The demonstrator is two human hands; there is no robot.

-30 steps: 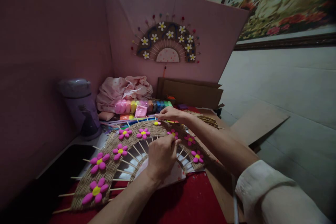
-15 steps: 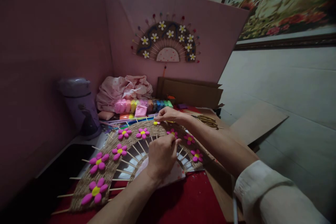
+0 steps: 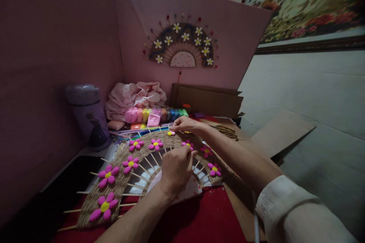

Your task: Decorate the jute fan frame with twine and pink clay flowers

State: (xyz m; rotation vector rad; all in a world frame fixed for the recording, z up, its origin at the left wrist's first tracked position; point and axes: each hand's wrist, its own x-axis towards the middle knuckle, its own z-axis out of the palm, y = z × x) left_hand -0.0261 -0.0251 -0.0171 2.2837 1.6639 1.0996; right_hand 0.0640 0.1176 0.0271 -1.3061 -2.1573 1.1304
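Note:
A half-round fan of woven twine [image 3: 97,202] on thin wooden sticks lies before me, bearing several magenta clay flowers [image 3: 105,207] with yellow centres. At its top edge my right hand [image 3: 184,123] is pinched, fingertips just above a yellow clay centre [image 3: 170,133] with a pale pink petal beside it. Whatever the fingertips hold is hidden. My left hand [image 3: 176,171] is closed in a fist over the fan's middle, thumb against the fingers, and its contents cannot be seen. Below it shows the fan's dotted cloth base [image 3: 189,191].
Behind the fan lie packs of coloured clay [image 3: 154,119], crumpled pink cloth [image 3: 134,98] and cardboard [image 3: 208,100]. A purple flask [image 3: 89,117] stands left. Scissors [image 3: 225,131] lie right, beyond my right forearm. A finished flowered fan [image 3: 182,38] is on the pink panel.
Both hands keep nearly the same pose. My right fingertips have shifted slightly, and a little more of the yellow centre and pale petal shows. The whole view has drifted slightly.

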